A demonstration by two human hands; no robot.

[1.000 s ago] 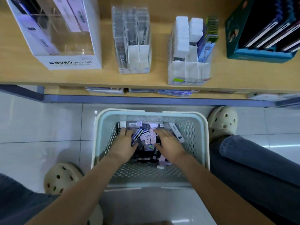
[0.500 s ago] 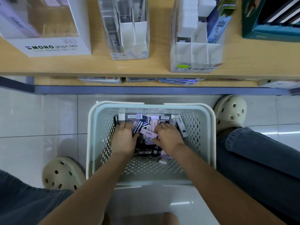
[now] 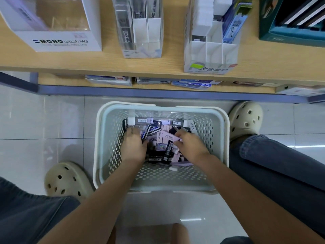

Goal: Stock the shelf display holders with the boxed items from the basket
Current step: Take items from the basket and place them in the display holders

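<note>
Risk: the boxes (image 3: 159, 138) lie jumbled in the basket (image 3: 100, 155), so a hasty lift could drag neighbours up or drop one. The left hand (image 3: 133, 147) curls onto the pile; its grasp cannot be determined. The right hand (image 3: 190, 147) pinches a pale box (image 3: 169, 137). The pile lies under and between both hands. The holders (image 3: 211, 50) stand well beyond, on the shelf (image 3: 105, 66).

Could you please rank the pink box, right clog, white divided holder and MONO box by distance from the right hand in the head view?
1. pink box, at the right hand's fingertips.
2. right clog, on the floor to the right.
3. white divided holder, on the shelf ahead.
4. MONO box, shelf's far left.
</note>
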